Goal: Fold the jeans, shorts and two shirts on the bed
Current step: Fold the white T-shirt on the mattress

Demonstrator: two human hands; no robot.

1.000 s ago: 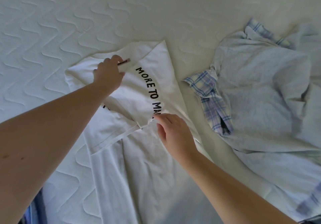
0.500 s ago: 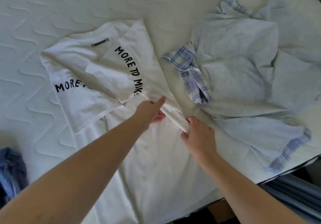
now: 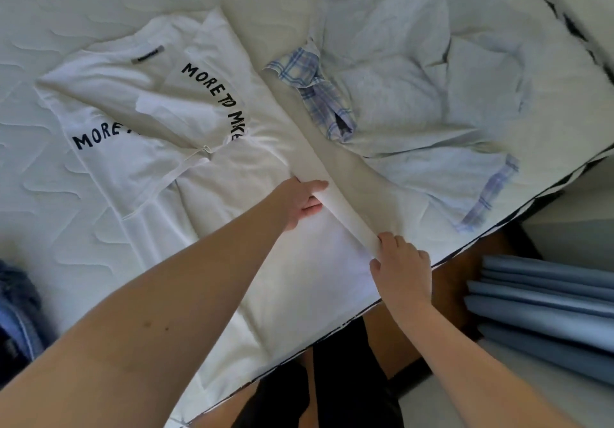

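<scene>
In the head view, a white T-shirt (image 3: pixel 186 118) printed with black lettering lies flat on the quilted bed (image 3: pixel 66 5), its right side turned up into a long fold. The left hand (image 3: pixel 300 200) pinches that fold midway along it, while the right hand (image 3: pixel 400 263) grips the same fold nearer the bed's edge. A crumpled pale-blue shirt (image 3: pixel 398 72) with plaid cuffs lies just beside the T-shirt on the right, and blue denim (image 3: pixel 15 311) shows at the far left.

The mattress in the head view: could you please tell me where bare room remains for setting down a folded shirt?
Bare mattress lies above and left of the white T-shirt. A narrow strip separates it from the crumpled pale blue shirt. The right side is crowded, and denim sits at the left edge.
</scene>
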